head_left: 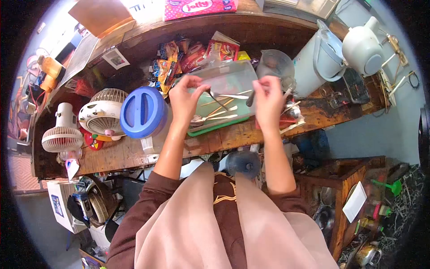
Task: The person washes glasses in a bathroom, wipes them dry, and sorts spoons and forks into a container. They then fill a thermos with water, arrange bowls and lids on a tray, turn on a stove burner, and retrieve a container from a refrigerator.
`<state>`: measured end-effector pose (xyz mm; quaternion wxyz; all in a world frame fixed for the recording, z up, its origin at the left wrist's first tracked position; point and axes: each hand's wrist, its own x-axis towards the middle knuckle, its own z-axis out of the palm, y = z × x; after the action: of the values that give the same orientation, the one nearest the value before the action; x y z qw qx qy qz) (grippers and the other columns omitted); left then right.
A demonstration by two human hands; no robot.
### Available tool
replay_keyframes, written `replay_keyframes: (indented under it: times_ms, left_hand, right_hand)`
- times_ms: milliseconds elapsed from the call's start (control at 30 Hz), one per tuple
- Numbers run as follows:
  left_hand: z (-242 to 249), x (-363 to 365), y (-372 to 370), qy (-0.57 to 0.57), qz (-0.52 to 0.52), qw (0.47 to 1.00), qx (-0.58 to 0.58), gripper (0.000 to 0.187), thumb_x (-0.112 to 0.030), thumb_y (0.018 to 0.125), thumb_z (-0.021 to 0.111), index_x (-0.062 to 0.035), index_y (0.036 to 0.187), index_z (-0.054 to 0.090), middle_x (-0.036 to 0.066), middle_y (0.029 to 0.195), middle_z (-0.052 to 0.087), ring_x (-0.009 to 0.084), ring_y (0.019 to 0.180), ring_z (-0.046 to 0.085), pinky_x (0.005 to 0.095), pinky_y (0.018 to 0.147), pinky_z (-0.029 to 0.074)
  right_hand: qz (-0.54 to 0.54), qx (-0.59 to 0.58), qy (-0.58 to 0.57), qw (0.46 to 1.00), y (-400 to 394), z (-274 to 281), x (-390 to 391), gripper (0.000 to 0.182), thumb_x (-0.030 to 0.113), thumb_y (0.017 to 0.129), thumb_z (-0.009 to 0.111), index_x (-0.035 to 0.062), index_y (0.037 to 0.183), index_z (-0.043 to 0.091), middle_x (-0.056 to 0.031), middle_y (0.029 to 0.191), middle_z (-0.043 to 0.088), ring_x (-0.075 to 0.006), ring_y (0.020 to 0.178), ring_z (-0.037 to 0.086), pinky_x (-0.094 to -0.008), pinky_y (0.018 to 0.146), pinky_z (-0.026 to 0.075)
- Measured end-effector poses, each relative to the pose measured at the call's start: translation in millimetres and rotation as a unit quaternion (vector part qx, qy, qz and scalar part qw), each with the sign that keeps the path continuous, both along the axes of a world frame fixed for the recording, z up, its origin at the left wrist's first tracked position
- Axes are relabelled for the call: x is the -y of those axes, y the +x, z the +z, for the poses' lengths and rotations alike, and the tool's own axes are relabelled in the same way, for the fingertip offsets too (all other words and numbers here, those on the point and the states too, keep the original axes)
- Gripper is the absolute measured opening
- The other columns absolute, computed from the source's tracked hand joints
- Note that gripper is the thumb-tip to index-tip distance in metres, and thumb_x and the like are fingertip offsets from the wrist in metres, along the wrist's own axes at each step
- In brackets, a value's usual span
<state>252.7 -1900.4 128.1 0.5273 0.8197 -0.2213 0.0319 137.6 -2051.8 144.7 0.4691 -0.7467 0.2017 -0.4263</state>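
A clear plastic box (226, 74) with a green base stands on the wooden counter. Inside it lie several spoons (221, 117) and thin brown sticks (220, 109). Above its left part is my left hand (184, 99), closed in a pinch on a thin dark-handled utensil (216, 97) that slants down toward the box. At the box's right side, my right hand (268, 99) has thumb and fingers pressed together on a short dark handle (250, 99) pointing down. I cannot tell which kind of utensil either one is.
Snack packets (168, 65) lie behind the box. A blue-lidded container (142, 112) and small fans (104, 112) stand left. To the right are a clear jug (275, 65), a tall pale-blue pitcher (319, 60) and a white kettle (365, 47). A wooden cabinet (345, 188) sits below.
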Motion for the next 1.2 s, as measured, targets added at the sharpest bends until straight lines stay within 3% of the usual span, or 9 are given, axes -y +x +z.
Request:
replay_keyframes:
  times_ms: [100, 200, 333, 567, 733, 867, 967, 1133, 1200]
  left_hand:
    - [18, 17, -10, -0.298, -0.108, 0.948, 0.039, 0.008, -0.006, 0.079, 0.058, -0.0002, 0.084, 0.055, 0.004, 0.075, 0.056, 0.0092, 0.069, 0.054, 0.0209, 0.061, 0.042]
    - [40, 45, -21, -0.336, -0.081, 0.928, 0.141, 0.013, -0.012, 0.089, 0.043, -0.0020, 0.089, 0.051, 0.000, 0.069, 0.049, 0.0073, 0.066, 0.047, 0.0196, 0.062, 0.038]
    - [70, 102, -51, -0.471, -0.166, 0.864, 0.070, 0.022, -0.025, 0.092, 0.037, -0.0063, 0.089, 0.047, -0.002, 0.065, 0.042, 0.0054, 0.059, 0.038, 0.0199, 0.053, 0.030]
    - [39, 173, -95, -0.425, -0.240, 0.873, -0.017, 0.025, -0.024, 0.092, 0.036, -0.0039, 0.080, 0.046, 0.002, 0.070, 0.041, 0.0086, 0.062, 0.038, 0.0225, 0.056, 0.033]
    - [6, 172, -90, -0.383, -0.256, 0.879, -0.125, 0.024, -0.021, 0.090, 0.039, -0.0027, 0.078, 0.047, 0.004, 0.072, 0.044, 0.0124, 0.066, 0.044, 0.0254, 0.061, 0.037]
    - [2, 154, -84, -0.157, -0.377, 0.912, 0.044, 0.018, -0.019, 0.085, 0.044, -0.0048, 0.082, 0.054, 0.011, 0.085, 0.054, 0.0260, 0.081, 0.052, 0.0373, 0.077, 0.039]
    - [-9, 138, -84, 0.102, -0.399, 0.877, 0.248, 0.021, -0.020, 0.086, 0.042, -0.0108, 0.100, 0.056, 0.005, 0.099, 0.055, 0.0250, 0.103, 0.046, 0.0505, 0.094, 0.025]
    - [-10, 119, -80, 0.092, -0.447, 0.840, 0.294, 0.030, -0.018, 0.084, 0.044, -0.0132, 0.113, 0.049, 0.006, 0.120, 0.046, 0.0276, 0.108, 0.041, 0.0458, 0.093, 0.028]
    - [1, 102, -82, 0.014, -0.416, 0.870, 0.265, 0.035, -0.017, 0.082, 0.048, -0.0131, 0.117, 0.047, 0.009, 0.123, 0.042, 0.0281, 0.109, 0.040, 0.0431, 0.093, 0.028]
  right_hand:
    - [-0.090, 0.103, 0.071, 0.988, -44, 9, 14, 0.028, 0.003, 0.077, 0.059, -0.0024, 0.102, 0.047, -0.0061, 0.076, 0.056, -0.0129, 0.070, 0.054, -0.0248, 0.067, 0.044]
    - [-0.081, 0.156, 0.130, 0.976, -91, 16, 29, 0.027, 0.007, 0.083, 0.054, 0.0023, 0.106, 0.042, -0.0047, 0.087, 0.051, -0.0130, 0.081, 0.054, -0.0253, 0.073, 0.047]
    - [-0.117, 0.171, 0.111, 0.972, -102, -12, 49, 0.014, 0.010, 0.086, 0.050, 0.0055, 0.093, 0.040, -0.0045, 0.087, 0.049, -0.0127, 0.081, 0.054, -0.0241, 0.074, 0.044]
    - [-0.088, -0.001, 0.070, 0.994, -93, -61, 48, 0.013, 0.008, 0.084, 0.051, 0.0011, 0.091, 0.042, -0.0054, 0.080, 0.051, -0.0117, 0.078, 0.052, -0.0242, 0.070, 0.042]
    - [-0.094, -0.060, -0.020, 0.994, -97, -60, 48, 0.011, 0.004, 0.079, 0.052, 0.0009, 0.089, 0.052, -0.0100, 0.081, 0.055, -0.0206, 0.075, 0.056, -0.0298, 0.067, 0.045]
    - [-0.140, -0.125, -0.119, 0.975, -97, -48, 38, 0.012, 0.002, 0.076, 0.051, 0.0016, 0.088, 0.054, -0.0107, 0.083, 0.054, -0.0279, 0.081, 0.053, -0.0360, 0.074, 0.042]
    - [-0.174, -0.151, -0.223, 0.947, -98, -53, 42, 0.014, 0.003, 0.075, 0.051, 0.0025, 0.089, 0.055, -0.0099, 0.086, 0.054, -0.0293, 0.086, 0.050, -0.0390, 0.079, 0.038]
    - [-0.215, -0.217, -0.279, 0.911, -98, -51, 35, 0.020, 0.004, 0.075, 0.051, 0.0034, 0.095, 0.055, -0.0088, 0.094, 0.053, -0.0280, 0.092, 0.048, -0.0409, 0.082, 0.035]
    - [-0.271, -0.059, -0.234, 0.932, -96, -42, 23, 0.022, 0.002, 0.075, 0.049, 0.0022, 0.097, 0.054, -0.0107, 0.095, 0.052, -0.0276, 0.092, 0.048, -0.0396, 0.084, 0.035]
